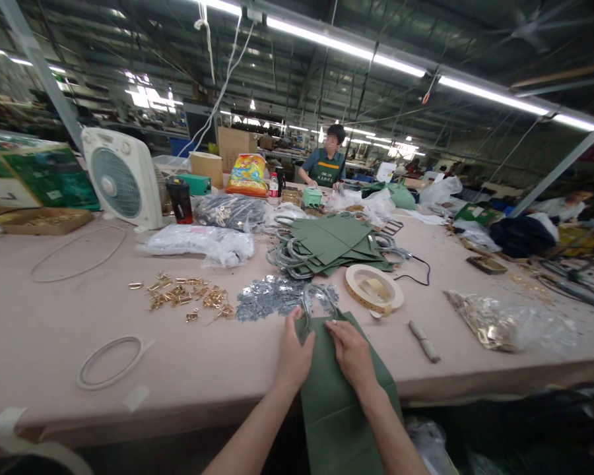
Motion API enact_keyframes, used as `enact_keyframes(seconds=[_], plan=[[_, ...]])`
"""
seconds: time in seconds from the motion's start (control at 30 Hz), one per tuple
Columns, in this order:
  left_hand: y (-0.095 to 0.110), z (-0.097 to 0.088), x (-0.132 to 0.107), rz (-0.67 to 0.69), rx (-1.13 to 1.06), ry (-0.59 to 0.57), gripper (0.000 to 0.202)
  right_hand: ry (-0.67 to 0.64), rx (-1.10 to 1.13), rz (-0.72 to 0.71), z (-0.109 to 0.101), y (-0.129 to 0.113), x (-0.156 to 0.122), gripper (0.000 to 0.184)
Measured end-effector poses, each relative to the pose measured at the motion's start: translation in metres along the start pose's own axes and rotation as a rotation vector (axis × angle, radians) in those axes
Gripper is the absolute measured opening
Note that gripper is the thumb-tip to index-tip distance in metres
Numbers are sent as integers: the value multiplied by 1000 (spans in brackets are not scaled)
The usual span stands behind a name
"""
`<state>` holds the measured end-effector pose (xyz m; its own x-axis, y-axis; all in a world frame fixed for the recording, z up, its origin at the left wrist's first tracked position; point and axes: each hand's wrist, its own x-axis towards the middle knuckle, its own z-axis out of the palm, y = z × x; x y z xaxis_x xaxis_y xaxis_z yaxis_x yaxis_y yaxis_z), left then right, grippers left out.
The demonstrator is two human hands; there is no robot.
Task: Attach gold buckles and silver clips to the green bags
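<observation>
My left hand [294, 349] and my right hand [351, 353] both grip the top edge of a green fabric bag [339, 402], which hangs over the table's front edge. A grey metal loop handle [319, 300] rises from the bag's top, just beyond my hands. Beyond the left hand lies a heap of small grey metal pieces [270, 297]. Loose brass fittings [178, 293] are scattered further left. A stack of green bags with grey loop handles [331, 241] lies further along the table.
The long pink-beige worktable [69, 316] holds a tape roll [373, 289], plastic bags of hardware [505, 323], and a white fan [121, 178] at the back left. A co-worker [327, 158] sits at the far end. Cables hang overhead.
</observation>
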<state>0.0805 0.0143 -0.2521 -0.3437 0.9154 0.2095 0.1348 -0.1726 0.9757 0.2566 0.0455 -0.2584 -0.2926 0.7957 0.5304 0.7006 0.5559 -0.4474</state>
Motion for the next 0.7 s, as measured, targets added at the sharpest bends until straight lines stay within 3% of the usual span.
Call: enact_keyframes(seconds=[0.1, 0.23, 0.47, 0.7], plan=[[4, 2, -7, 176, 232, 81, 61, -29, 0, -6, 1, 1, 1, 35], [10, 3, -15, 375, 539, -20, 31, -32, -11, -6, 2, 2, 3, 36], [14, 5, -6, 365, 695, -230, 24, -44, 4, -11, 3, 4, 3, 35], [15, 9, -2, 307, 660, -250, 20, -50, 2, -9, 4, 5, 3, 35]])
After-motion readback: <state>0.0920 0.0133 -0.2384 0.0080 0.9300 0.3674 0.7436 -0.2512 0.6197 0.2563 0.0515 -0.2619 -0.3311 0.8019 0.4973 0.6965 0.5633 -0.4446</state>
